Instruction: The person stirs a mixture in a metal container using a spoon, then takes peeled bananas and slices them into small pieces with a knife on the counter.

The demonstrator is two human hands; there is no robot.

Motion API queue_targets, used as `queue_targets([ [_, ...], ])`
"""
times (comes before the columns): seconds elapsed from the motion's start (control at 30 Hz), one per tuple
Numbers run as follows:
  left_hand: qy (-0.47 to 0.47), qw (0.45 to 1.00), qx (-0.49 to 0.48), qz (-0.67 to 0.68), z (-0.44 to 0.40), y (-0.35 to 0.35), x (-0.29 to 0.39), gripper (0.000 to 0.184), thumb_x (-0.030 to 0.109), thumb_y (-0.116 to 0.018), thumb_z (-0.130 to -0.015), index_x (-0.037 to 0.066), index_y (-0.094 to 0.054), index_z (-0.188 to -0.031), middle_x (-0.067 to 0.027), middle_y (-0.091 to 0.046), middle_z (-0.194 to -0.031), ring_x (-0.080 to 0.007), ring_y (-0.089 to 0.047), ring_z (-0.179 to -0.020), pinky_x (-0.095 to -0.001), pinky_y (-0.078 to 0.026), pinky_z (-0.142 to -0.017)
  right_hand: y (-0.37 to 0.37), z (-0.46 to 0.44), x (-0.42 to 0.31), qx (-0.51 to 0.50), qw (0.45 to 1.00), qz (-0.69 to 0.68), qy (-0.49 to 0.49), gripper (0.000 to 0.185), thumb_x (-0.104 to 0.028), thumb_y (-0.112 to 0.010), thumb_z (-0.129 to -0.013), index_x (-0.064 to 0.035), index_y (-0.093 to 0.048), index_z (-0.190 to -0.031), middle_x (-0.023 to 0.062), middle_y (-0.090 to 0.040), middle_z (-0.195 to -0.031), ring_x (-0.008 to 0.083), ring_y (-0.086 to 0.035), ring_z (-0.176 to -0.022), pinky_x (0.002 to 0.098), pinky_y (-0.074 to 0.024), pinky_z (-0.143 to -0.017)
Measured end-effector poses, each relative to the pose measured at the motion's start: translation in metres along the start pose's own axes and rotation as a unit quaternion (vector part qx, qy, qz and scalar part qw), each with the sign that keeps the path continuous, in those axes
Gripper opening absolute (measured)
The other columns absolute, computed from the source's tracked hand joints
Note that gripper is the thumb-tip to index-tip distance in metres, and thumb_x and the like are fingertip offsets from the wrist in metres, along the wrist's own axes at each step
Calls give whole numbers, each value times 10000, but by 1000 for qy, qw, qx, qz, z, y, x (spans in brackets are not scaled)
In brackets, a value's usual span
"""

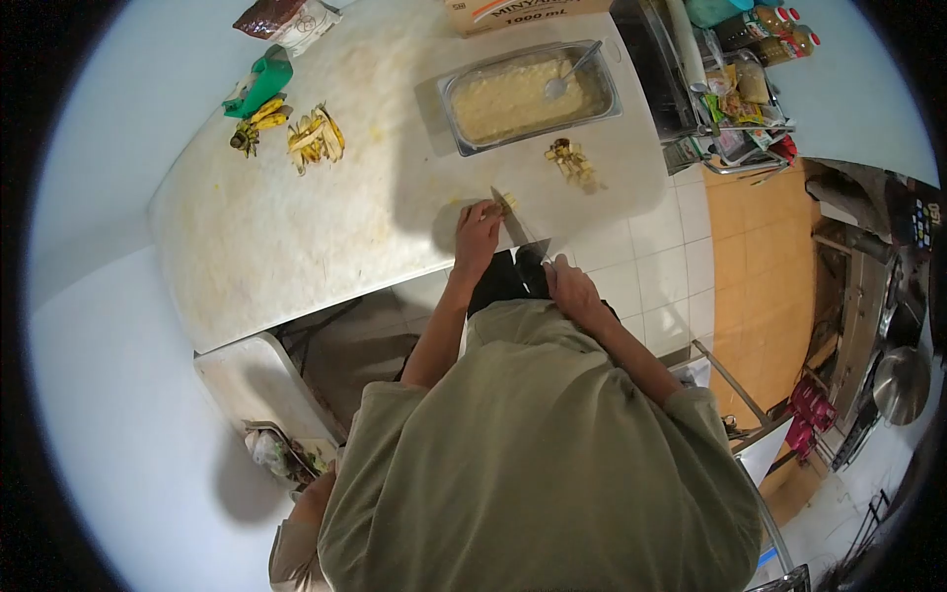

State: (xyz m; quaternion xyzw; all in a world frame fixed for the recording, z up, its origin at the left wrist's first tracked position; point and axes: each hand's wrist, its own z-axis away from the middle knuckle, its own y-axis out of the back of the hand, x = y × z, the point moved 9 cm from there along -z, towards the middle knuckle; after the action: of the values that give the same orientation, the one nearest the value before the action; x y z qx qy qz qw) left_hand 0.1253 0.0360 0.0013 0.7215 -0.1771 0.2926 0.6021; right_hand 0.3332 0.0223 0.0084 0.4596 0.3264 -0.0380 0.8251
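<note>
In my right hand (574,289), fingers wrapped round the handle, is a kitchen knife (519,225). Its blade points away from me over the table's near edge, the tip beside a small piece of peeled banana (508,202). My left hand (477,235) has its fingers curled down at that piece, just left of the blade; the fingers partly hide it. Cut banana chunks (571,163) lie in a loose pile beyond the knife to the right. Behind them stands a metal pan (464,145) of pale yellow, lumpy mixture, with a metal spoon (555,89) resting in it.
Banana peels (316,136), unpeeled bananas (268,115) and a green bag (264,79) lie on the white table (266,247) at far left. A carton (523,14) stands at the back. Bottles (779,35) and packets fill the right side. Another person's arm (314,501) shows at lower left.
</note>
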Motion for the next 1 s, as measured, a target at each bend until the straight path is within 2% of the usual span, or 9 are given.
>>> queue_targets([
  [0.23,-18,1000,-13,-19,-2,-2,1,291,39,-690,-819,100,-718,-1103,-75,-617,-1147,-297,-558,-1056,-420,-484,-912,-31,-21,9,-9,999,28,-30,352,-347,-462,-1024,4,-457,-988,273,-657,-720,472,-669,-696,543,-546,-589],
  [0.33,33,999,-28,-23,-3,-4,-2,196,63,-659,-861,89,-722,-1044,-59,-615,-1175,-310,-543,-1085,-419,-488,-939,-39,-10,27,-73,993,35,-90,358,-355,-452,-1025,4,-450,-1015,285,-665,-754,474,-671,-712,552,-547,-612],
  [0.53,22,999,-20,-39,1,-6,3,229,40,-644,-853,97,-730,-1057,-69,-620,-1199,-310,-538,-1114,-412,-483,-967,-51,-16,42,-32,998,43,-39,368,-351,-454,-1022,12,-443,-1083,282,-667,-747,479,-668,-702,586,-530,-617],
  [0.6,21,999,-10,-45,2,-6,1,238,44,-644,-853,96,-726,-1071,-72,-619,-1204,-314,-538,-1115,-414,-486,-963,-48,-13,65,33,998,55,-9,370,-346,-462,-1021,15,-442,-1100,281,-657,-720,488,-658,-685,582,-525,-601],
  [0.7,23,999,8,-31,4,-4,-1,212,65,-671,-846,82,-725,-1050,-85,-632,-1198,-328,-555,-1106,-419,-493,-956,-1,-5,86,113,992,46,-14,317,-316,-474,-1024,-2,-441,-1056,272,-629,-657,498,-630,-644,581,-510,-570],
  [0.73,22,999,13,-22,5,-3,-2,198,75,-685,-843,76,-726,-1036,-91,-639,-1194,-334,-563,-1101,-422,-495,-954,8,-7,94,87,995,30,-45,301,-308,-473,-1026,-9,-443,-1032,269,-624,-648,498,-625,-637,582,-508,-567],
  [0.8,30,999,4,22,5,-4,-11,183,90,-681,-865,55,-720,-1040,-104,-649,-1184,-335,-578,-1094,-421,-497,-954,20,-3,87,115,990,59,-49,298,-311,-465,-1031,-15,-437,-1005,266,-622,-642,491,-626,-625,579,-504,-554],
  [0.93,13,998,-13,56,8,1,-15,188,110,-649,-903,37,-707,-1065,-99,-639,-1207,-299,-560,-1145,-392,-485,-977,14,5,30,110,992,61,22,310,-320,-462,-1034,-17,-426,-981,269,-626,-653,482,-630,-614,571,-500,-534],
  [1.0,9,998,-12,57,10,0,-18,189,107,-654,-898,36,-707,-1065,-97,-633,-1222,-305,-557,-1149,-394,-484,-980,-20,2,28,33,999,40,18,320,-327,-474,-1029,-13,-428,-982,260,-631,-658,467,-638,-608,561,-506,-527],
])
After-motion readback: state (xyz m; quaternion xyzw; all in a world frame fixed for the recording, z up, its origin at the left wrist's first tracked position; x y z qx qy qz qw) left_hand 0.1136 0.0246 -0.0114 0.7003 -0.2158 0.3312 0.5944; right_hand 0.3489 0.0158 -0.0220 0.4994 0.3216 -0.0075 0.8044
